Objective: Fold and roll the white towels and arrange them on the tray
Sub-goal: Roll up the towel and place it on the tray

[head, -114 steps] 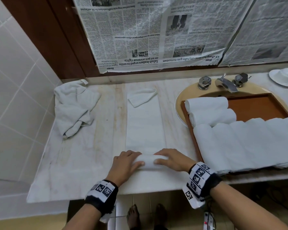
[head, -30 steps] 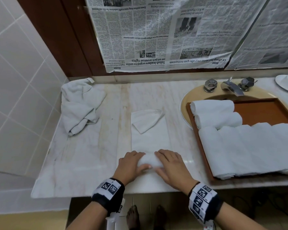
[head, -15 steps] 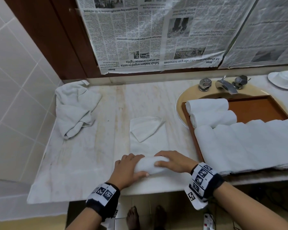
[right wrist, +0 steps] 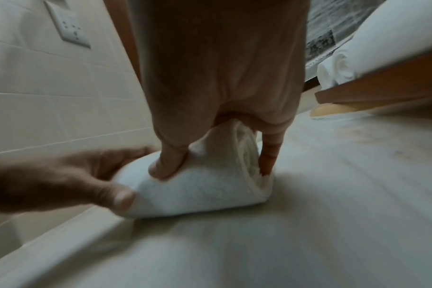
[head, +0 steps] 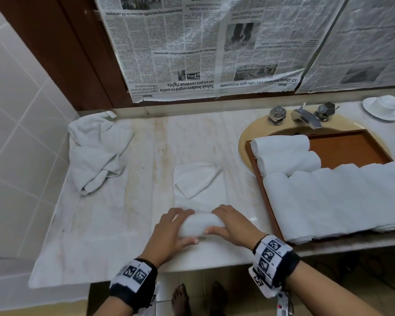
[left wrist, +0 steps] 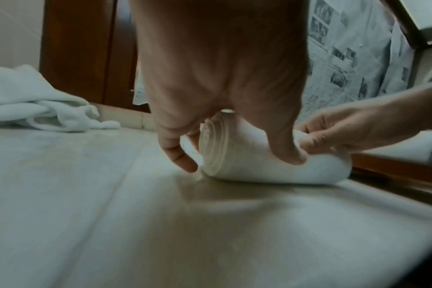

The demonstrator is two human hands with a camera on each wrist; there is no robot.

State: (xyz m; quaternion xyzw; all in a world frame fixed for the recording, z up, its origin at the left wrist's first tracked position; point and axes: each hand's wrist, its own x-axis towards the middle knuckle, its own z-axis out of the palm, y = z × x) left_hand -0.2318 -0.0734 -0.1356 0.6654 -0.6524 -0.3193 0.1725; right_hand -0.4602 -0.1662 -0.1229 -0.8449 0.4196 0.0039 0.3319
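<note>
A white towel [head: 197,185] lies flat on the marble counter, its far corner folded back. Its near end is wound into a roll [head: 200,224]. My left hand [head: 169,231] grips the roll's left end, thumb in front and fingers over the top. My right hand [head: 234,224] grips the right end the same way. The left wrist view shows the roll [left wrist: 259,167] and its spiral end under my left hand [left wrist: 222,87]. In the right wrist view my right hand's [right wrist: 222,78] thumb presses into the roll [right wrist: 197,191]. To the right stands the wooden tray [head: 347,149], holding several rolled towels [head: 328,197].
A crumpled white towel [head: 96,151] lies at the counter's back left by the tiled wall. The sink with faucet [head: 306,117] sits under the tray. A white cup and saucer [head: 384,107] stand at the far right. Newspaper [head: 203,46] covers the mirror behind.
The roll has grown and travelled away from the counter edge, so the flat stretch of towel is much shorter. Both hands stayed on the roll, and their thumbs now wrap its near side.
</note>
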